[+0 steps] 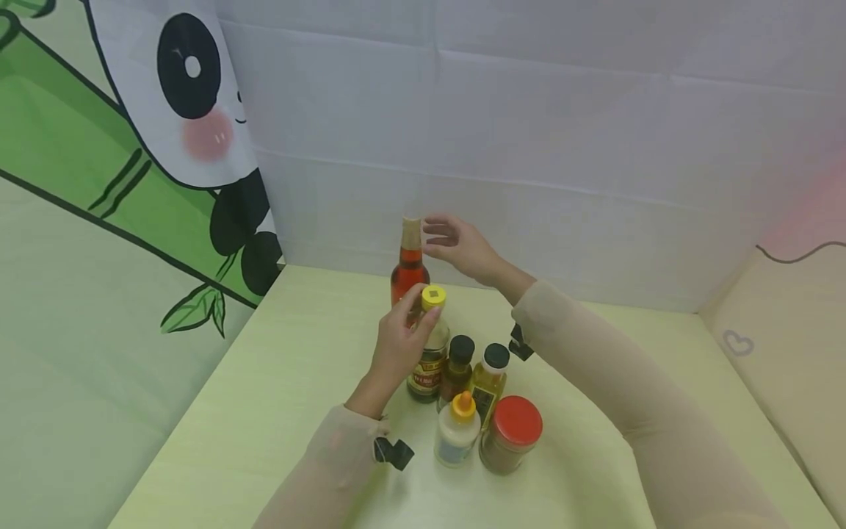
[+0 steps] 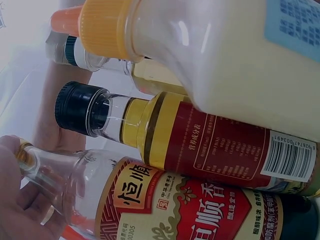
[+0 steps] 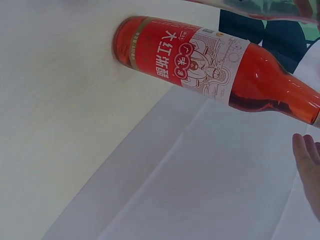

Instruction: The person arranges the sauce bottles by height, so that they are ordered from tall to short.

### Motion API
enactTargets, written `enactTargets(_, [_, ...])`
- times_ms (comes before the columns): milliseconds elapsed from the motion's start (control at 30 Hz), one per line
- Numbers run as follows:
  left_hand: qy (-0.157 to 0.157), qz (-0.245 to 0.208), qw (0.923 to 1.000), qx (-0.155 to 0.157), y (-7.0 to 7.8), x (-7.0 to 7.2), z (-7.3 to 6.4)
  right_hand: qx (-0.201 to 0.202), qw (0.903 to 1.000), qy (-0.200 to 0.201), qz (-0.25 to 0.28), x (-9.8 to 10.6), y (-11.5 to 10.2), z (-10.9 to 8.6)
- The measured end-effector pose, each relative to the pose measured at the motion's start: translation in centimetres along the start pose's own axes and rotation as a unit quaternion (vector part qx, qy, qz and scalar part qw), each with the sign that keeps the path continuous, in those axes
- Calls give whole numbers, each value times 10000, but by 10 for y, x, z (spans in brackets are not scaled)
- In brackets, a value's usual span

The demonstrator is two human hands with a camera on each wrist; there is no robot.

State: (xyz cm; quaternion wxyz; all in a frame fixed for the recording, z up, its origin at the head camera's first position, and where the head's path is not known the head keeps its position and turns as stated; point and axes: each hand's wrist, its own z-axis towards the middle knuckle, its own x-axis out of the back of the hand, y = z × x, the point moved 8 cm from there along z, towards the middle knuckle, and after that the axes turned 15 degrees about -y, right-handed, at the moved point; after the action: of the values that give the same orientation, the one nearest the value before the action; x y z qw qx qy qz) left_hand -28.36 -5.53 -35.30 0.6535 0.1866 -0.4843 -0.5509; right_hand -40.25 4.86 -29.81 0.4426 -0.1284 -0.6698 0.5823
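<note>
My left hand [image 1: 399, 339] holds the neck of a vinegar bottle [image 1: 426, 376] with a yellow cap, thumb on the near side and fingers behind. The left wrist view shows this bottle's red-and-cream label [image 2: 175, 200]. Behind it stands a tall bottle of red vinegar [image 1: 408, 278] with a tan top. My right hand [image 1: 465, 248] is just right of that top, its fingers loosely bent and holding nothing. In the right wrist view a gap separates the fingers [image 3: 301, 150] from the red vinegar bottle's neck.
Close to the held bottle stand a black-capped dark bottle [image 1: 456, 373], a yellow oil-like bottle [image 1: 487, 382], a white squeeze bottle [image 1: 456, 437] with an orange tip and a red-lidded jar [image 1: 512, 433]. A white cloth wall [image 1: 562, 184] rises behind the table [image 1: 264, 389].
</note>
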Motion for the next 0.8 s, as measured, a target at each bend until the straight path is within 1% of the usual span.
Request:
enactTargets(100, [7,2,10000,0,0,0,0,-49,10000,69,-2,4,2,-8])
enactTargets(433, [23,-5,10000,4,1,0,0,107,9995,135,254,13,4,-30])
enactTargets(800, [22,45,10000,-11,1,0,-1,232,9981,70,571,8,8,-54])
